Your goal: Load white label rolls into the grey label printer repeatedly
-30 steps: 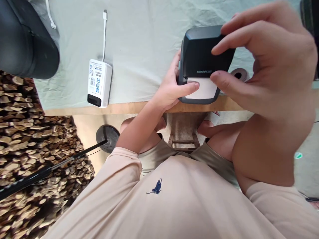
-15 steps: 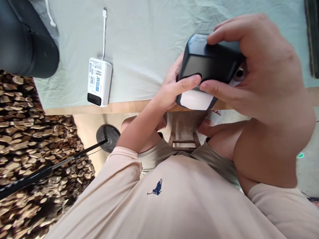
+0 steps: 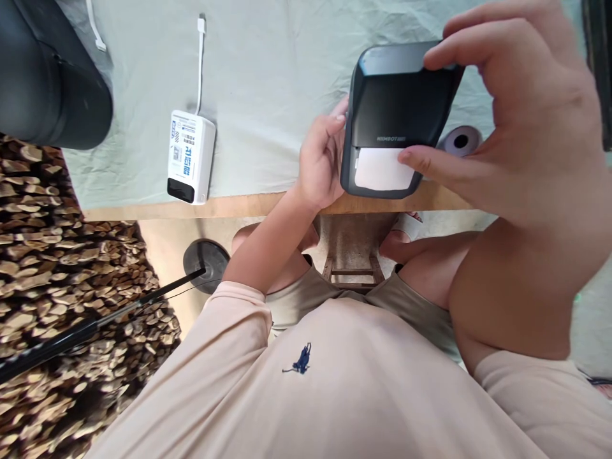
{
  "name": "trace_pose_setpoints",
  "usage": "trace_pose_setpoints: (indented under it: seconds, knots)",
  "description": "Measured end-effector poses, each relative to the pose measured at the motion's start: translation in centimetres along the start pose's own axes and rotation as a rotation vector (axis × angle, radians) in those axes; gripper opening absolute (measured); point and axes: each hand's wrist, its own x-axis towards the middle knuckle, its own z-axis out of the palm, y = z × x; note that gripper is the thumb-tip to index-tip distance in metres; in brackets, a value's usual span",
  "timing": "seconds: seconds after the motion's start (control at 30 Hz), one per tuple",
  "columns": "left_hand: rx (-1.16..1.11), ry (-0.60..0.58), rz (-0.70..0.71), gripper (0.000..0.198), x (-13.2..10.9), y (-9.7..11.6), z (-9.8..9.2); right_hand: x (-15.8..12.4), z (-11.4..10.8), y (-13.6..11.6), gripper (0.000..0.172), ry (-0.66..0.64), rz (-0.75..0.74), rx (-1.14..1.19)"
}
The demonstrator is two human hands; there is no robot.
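A black label printer (image 3: 399, 105) marked NIIMBOT is held up over the table's front edge, with a white panel or label area (image 3: 380, 169) on its lower face. My left hand (image 3: 322, 156) grips it from the left, most of the fingers hidden behind it. My right hand (image 3: 521, 108) is bent round the right side: a fingertip touches the top right corner and the thumb presses the right end of the white area. Just right of the printer, partly behind my right thumb, sits a white label roll (image 3: 461, 140) with a dark core.
A white power bank (image 3: 189, 159) with a short white cable (image 3: 199, 70) lies left on the cloth-covered table (image 3: 268, 76). A dark bag or case (image 3: 52, 83) fills the far left corner. Below left, a black stand pole (image 3: 119, 312) rises from a round base (image 3: 205, 264).
The printer has risen and tilted so its front face shows more. My left thumb has moved off its face to the left edge. My right hand has shifted up, uncovering the label roll.
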Motion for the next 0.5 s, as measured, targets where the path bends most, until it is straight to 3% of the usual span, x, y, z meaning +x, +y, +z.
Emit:
trace_pose_setpoints:
  seconds: [0.07, 0.27, 0.43, 0.5]
  knots:
    - [-0.002, 0.018, 0.039, 0.022, 0.2, -0.4, -0.5, 0.0, 0.0, 0.0, 0.054, -0.004, 0.028, -0.002]
    - [0.004, -0.084, 0.119, 0.016, 0.4, -0.8, -0.7, -0.1, -0.6, -0.2, 0.062, -0.037, 0.123, 0.096]
    - [0.097, -0.037, 0.057, 0.023, 0.5, -0.6, -0.5, 0.0, -1.1, -0.5, 0.063, -0.042, 0.144, 0.033]
    - [0.113, -0.069, 0.006, 0.03, 0.3, -0.1, -0.1, 0.2, -0.5, -0.7, 0.061, 0.037, 0.257, 0.055]
